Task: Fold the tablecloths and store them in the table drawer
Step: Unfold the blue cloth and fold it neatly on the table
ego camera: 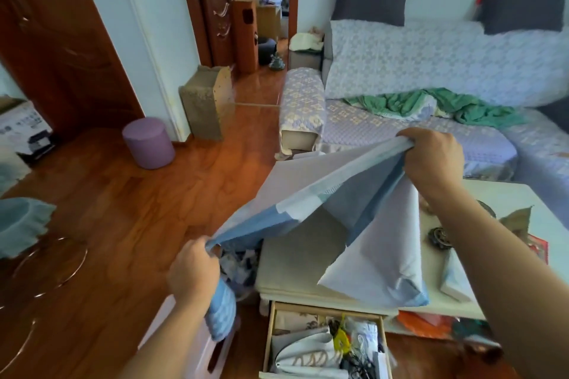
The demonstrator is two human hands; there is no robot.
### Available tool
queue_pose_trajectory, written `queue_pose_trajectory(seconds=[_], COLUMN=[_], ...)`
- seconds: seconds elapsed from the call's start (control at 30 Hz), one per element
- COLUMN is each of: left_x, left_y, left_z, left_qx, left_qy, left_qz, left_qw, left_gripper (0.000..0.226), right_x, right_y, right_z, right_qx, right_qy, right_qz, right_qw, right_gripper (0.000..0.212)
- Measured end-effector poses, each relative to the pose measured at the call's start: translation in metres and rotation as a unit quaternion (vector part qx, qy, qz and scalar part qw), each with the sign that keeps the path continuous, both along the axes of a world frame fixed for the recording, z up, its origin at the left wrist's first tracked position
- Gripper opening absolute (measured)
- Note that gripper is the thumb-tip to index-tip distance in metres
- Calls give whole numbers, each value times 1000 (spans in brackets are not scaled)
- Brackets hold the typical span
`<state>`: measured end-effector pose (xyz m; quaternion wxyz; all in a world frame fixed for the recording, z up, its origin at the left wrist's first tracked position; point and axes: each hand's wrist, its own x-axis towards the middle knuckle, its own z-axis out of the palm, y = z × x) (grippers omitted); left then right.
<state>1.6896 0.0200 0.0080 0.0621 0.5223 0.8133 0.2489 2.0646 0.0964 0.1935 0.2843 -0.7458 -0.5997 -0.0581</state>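
While the left hand (192,268) grips one bunched corner of the blue tablecloth (326,194) low and near, the right hand (434,160) pinches another gathered edge higher up and farther right, fingers curled round the fabric; the cloth is stretched between them in a slanting line, pale on its underside and deeper blue along the folds; a loose flap hangs down from the right hand, and its lower end rests on the white table (295,268) near the front edge; more blue fabric trails below the left hand, past the wrist.

Below the table's front edge the drawer (271,338) stands pulled out; inside it lie folded pale cloth, a yellow item, cords and other small things too jumbled to tell apart; on the tabletop to the right sit a small dark round object (438,237) and a folded pale piece (455,280), partly hidden by the right forearm.

Across the far right runs a sofa (431,71) with a patterned lilac cover, two grey cushions against the wall and a crumpled green blanket (446,104) on the seat; on the wooden floor at far left stands a round purple stool (147,143), near a brown door.
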Motion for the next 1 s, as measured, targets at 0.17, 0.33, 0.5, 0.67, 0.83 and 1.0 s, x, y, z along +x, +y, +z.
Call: queue_pose_trajectory(seconds=[0.17,0.33,0.5,0.67,0.83,1.0], left_x=[-54,-34,-11,-25,-57,42], left_y=[16,-70,-147,-201,-238,-255], left_z=[-5,-65,-94,-123,-198,-150], left_qx=[-43,-333,-376,-360,-335,-335], left_qy=[-13,12,17,60,-202,-580], left_qz=[-71,-220,-279,-241,66,277], left_qw=[996,917,883,899,918,689], left_gripper=[38,44,26,25,21,21], right_x=[30,61,87,89,89,55], right_y=[-18,-42,-81,-124,-153,-162], right_z=[-6,-32,-73,-111,-148,-153], right_qx=[-9,-141,-296,-342,-356,-257], right_qy=[6,-64,-235,-327,-296,-159], right_qz=[3,93,149,202,213,193], right_qw=[1000,984,914,858,861,933], right_gripper=[52,61,52,49,43,55])
